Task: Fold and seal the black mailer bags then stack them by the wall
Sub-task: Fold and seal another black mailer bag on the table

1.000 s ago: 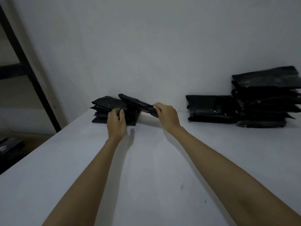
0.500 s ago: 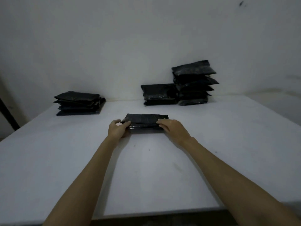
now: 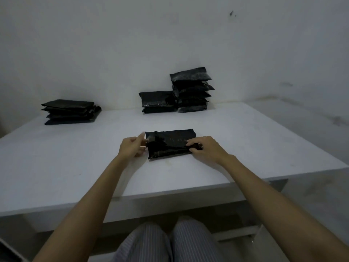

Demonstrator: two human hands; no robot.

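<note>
Black mailer bag [image 3: 171, 143] now pulled from upper-left stack [image 3: 69, 111] to frame centre; left hand [image 3: 132, 146] pinching its edge, right hand [image 3: 204, 148] apparently gripping flap. Ready for folding, sealing.

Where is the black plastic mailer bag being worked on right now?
In the head view, the black plastic mailer bag lies flat mid-table on the white table, between the left hand and right hand, nearer than the wall stacks.
</note>
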